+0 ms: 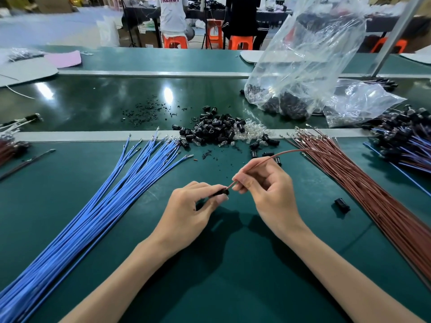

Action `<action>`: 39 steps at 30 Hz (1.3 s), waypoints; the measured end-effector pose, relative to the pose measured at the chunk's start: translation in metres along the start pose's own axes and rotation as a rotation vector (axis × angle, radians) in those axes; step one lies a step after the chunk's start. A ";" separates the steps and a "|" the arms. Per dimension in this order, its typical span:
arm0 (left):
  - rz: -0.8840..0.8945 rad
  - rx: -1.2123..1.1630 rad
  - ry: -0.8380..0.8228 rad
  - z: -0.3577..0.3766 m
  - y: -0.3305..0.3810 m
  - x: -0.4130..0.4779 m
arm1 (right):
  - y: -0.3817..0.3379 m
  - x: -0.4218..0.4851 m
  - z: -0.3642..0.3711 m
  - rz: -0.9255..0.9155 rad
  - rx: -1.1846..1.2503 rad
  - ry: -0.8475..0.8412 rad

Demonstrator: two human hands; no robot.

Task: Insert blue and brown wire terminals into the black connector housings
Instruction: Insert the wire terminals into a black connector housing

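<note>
Bare forearms reach over the green mat (233, 287) as the left hand (186, 213) grips a black connector housing (220, 192) and the right hand (268, 190) pinches a brown wire (275, 156) at its mouth

On the green desk (233, 287): blue wire bundle (93, 206) left, brown wire bundle (373, 194) right. Far centre, between their far ends: pile of black plastic connector housings (217, 130). Far right, behind that pile: clear plastic bag (303, 66).

Left hand (189, 213) pinches small black plastic connector housing (220, 193). Right hand (268, 190) pinches thin brown wire (291, 151), tip touching housing. Left of housing: fanned blue wire bundle (93, 206). Right: brown wire bundle (373, 194). Beyond: loose black housing pile (217, 130).
</note>
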State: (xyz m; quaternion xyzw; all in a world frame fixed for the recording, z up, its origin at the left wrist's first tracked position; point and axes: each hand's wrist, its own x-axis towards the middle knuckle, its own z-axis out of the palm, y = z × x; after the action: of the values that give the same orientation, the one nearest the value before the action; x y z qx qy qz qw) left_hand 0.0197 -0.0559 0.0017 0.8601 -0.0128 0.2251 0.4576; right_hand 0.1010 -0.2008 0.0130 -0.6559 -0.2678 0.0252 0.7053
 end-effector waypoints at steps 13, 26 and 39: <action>-0.103 -0.028 0.004 -0.003 0.006 0.001 | 0.003 0.001 0.000 0.024 -0.051 -0.071; -0.138 -0.030 0.008 -0.002 0.007 -0.001 | 0.005 0.002 -0.003 0.061 -0.006 -0.075; -0.087 0.034 0.065 0.000 -0.001 -0.003 | 0.006 -0.004 0.003 0.055 -0.042 -0.120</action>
State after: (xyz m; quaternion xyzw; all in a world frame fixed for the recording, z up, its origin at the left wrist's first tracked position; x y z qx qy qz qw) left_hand 0.0176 -0.0552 -0.0003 0.8596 0.0433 0.2329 0.4527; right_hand 0.0983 -0.1983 0.0060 -0.6751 -0.2919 0.0783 0.6730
